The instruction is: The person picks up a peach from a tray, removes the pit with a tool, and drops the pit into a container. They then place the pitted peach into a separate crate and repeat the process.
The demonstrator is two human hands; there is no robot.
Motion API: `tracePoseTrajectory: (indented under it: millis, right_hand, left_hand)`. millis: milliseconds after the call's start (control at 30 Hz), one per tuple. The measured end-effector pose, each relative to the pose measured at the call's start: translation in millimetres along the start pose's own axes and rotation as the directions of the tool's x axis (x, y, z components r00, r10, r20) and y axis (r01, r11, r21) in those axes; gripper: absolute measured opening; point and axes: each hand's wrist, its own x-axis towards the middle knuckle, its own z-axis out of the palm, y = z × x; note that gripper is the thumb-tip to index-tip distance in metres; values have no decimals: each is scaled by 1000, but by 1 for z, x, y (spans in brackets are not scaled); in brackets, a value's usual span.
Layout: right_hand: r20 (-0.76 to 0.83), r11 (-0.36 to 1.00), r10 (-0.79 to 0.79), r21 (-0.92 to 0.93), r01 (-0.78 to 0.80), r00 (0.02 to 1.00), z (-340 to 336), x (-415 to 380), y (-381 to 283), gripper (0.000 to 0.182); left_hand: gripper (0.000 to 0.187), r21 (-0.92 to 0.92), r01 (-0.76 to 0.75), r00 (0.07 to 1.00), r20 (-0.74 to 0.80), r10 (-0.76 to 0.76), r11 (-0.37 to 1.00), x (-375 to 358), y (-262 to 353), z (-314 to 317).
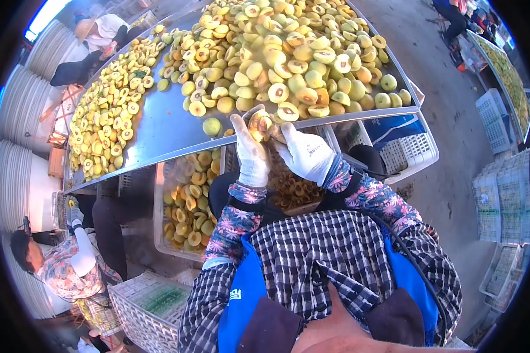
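Observation:
White-gloved, my left hand (251, 154) pinches a yellow stone-fruit half (258, 126) at the near edge of the metal table. My right hand (307, 154), in a matching glove, is closed right beside that fruit. Something dark and narrow shows at its fingertips, too small to make out. Just beyond both hands lies a large heap of halved yellow-green fruit (277, 59), many with brown pits or hollows showing. A single greenish fruit (212, 126) rests near the table edge, left of my left hand.
Under the table, a crate of fruit halves (188, 200) stands left of my legs, and brown pits (294, 185) lie below my hands. A white crate (415, 147) is at right. Co-workers (70, 259) (100, 32) sit along the left side.

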Motion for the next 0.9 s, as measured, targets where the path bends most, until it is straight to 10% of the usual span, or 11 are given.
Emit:
tracePoseTrajectory:
  millis: [267,500,767,833,900]
  right_hand:
    - [145,954,92,270,-128,985,-4,-5,1,34]
    - [245,925,204,269,-268,948,3,-10,6,40]
    - [261,961,47,252,-115,964,-5,-20,20,40]
    - [623,456,290,577,-677,726,-4,-21,12,43]
    - [621,357,275,642,-678,734,-2,-23,12,42]
  left_hand:
    - [74,36,40,994,101,-44,999,1,-2,-7]
    - [69,-398,19,996,-71,-52,917,-17,1,25]
    - [66,-214,400,916,121,-382,891,-3,-1,5]
    - [65,-152,233,970,-27,-240,961,-14,-1,19]
    - [65,-189,196,976,-55,-210,962,-15,-3,24]
